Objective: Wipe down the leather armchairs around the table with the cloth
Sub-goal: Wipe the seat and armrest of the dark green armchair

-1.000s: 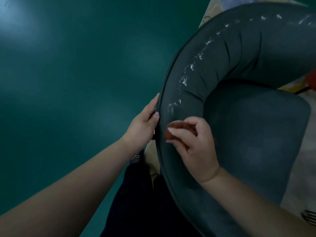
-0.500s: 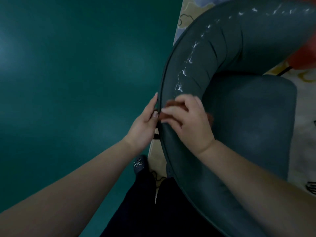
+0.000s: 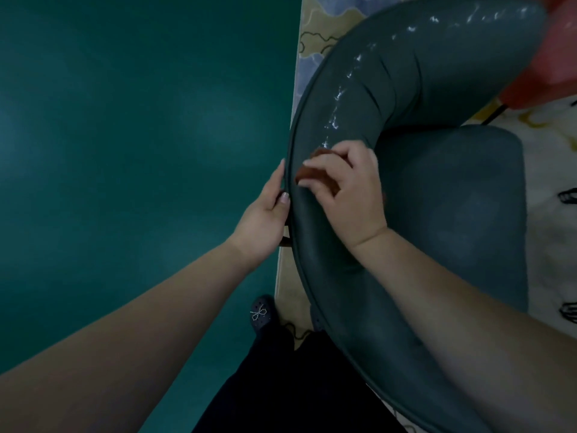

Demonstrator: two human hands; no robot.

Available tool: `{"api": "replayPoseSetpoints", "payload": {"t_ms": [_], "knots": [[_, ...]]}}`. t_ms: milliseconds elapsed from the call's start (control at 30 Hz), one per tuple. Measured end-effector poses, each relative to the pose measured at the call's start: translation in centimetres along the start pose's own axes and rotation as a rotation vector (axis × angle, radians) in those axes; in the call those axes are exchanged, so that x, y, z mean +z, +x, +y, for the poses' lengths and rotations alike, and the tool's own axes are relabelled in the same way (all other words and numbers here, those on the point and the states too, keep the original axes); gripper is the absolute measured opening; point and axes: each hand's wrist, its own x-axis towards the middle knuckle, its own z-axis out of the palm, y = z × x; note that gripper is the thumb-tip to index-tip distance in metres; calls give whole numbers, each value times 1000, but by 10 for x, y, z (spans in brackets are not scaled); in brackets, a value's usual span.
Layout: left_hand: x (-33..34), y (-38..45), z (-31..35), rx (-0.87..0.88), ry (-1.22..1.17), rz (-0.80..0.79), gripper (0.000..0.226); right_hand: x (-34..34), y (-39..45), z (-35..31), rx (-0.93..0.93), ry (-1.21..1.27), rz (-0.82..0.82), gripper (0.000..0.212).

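The wiping step is in hand on the curved backrest of the dark green armchair (image 3: 415, 98), whose padded roll sweeps from 5 o'clock up through the centre to 1 o'clock. The right hand (image 3: 349, 189) presses a small reddish-brown cloth (image 3: 312, 173) onto the top of the roll just left of centre, fingers curled over it so that only a corner shows. The left hand (image 3: 265, 214) steadies the chair at 9 o'clock of the cloth — fingers laid straight along the outer piping, thumb against the rim, clasping nothing. Pale streaks glint along the roll toward 1 o'clock (wet or worn, I cannot tell). By my judgement the next move calls for sliding the cloth along that arc with steady pressure — the seat (image 3: 452, 214) at 3 o'clock looks untouched.
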Motion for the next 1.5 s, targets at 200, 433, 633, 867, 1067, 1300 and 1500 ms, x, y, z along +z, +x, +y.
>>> {"api": "replayPoseSetpoints", "payload": {"t_ms": [200,433,633,867,1067,1300,1500], "knots": [[0,11,8,41,209,-20,56,-17,-51,-2,4,97,-66,26],[-2,16,1,42,80,-2,52,1,8,4,83,41,33,21],[-2,44,14,93,164,69,52,-8,-26,4,44,100,3,24],[6,70,26,92,98,211,46,10,59,21,135,85,89,20],[28,81,28,83,9,404,40,-3,2,26,97,205,35,27],[32,80,25,87,175,517,47,11,70,43,104,92,72,21],[35,75,30,55,375,570,39,6,32,38,128,224,86,27]]}}
